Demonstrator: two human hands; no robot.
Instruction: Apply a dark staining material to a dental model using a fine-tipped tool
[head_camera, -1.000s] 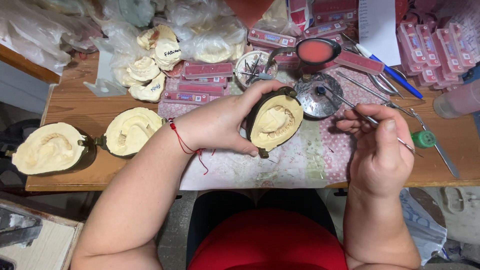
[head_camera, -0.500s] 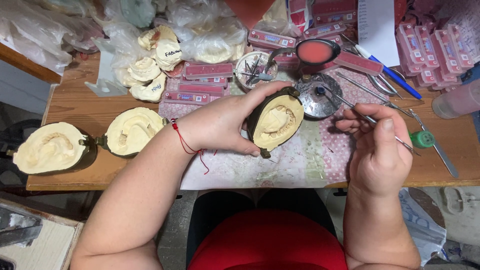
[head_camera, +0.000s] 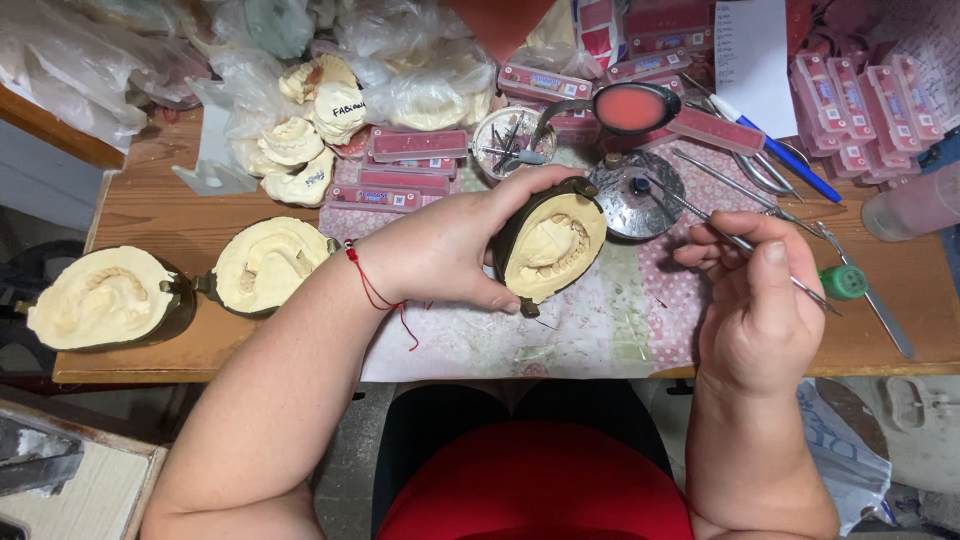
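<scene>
plaster-filled flask (head_camera: 552, 248) gripped in curled left hand (head_camera: 445, 245); right hand (head_camera: 762, 290) pinches thin metal tool (head_camera: 700, 215).

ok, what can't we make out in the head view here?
- Flask half: far side hidden by left hand.
- Thin metal tool: middle hidden in right hand; tip too small to tell.
- Round metal dish: contents too small.
- Pink boxes: cut off at the frame edge.

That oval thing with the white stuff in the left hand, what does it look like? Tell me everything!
The oval flask is a dark metal shell filled with cream, plaster-like material, with a tooth-shaped arch pressed into it. A small clasp sticks out at its lower end. It is tilted, open face toward the camera, above the patterned cloth. The left hand grips its back and edges; nothing else touches it.
</scene>
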